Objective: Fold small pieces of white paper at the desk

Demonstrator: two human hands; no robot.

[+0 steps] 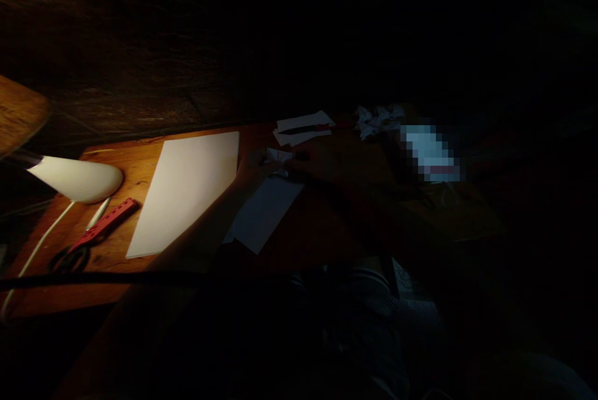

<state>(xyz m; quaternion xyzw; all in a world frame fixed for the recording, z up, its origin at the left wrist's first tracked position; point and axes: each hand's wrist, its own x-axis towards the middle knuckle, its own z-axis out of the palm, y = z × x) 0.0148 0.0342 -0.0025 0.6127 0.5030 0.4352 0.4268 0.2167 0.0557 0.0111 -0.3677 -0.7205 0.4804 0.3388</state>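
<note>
In the dim middle of the table, a small piece of folded paper (279, 156) is held between my two hands. My left hand (252, 162) is closed on its left side. My right hand (312, 160) grips it from the right, with the fingers mostly lost in shadow. Just below the hands lies a white paper strip (266, 213), flat on the wood. Under my left forearm, a stack of white paper (187, 188) is lit by the lamp.
A white lamp (79, 179) stands at the left, its cord (42, 241) running down. Near it lie a red power strip (105, 224) and a white pen-like stick (98, 214). Behind my hands are paper pieces (303, 121), crumpled or folded papers (378, 119) and a blurred bright rectangle (430, 151).
</note>
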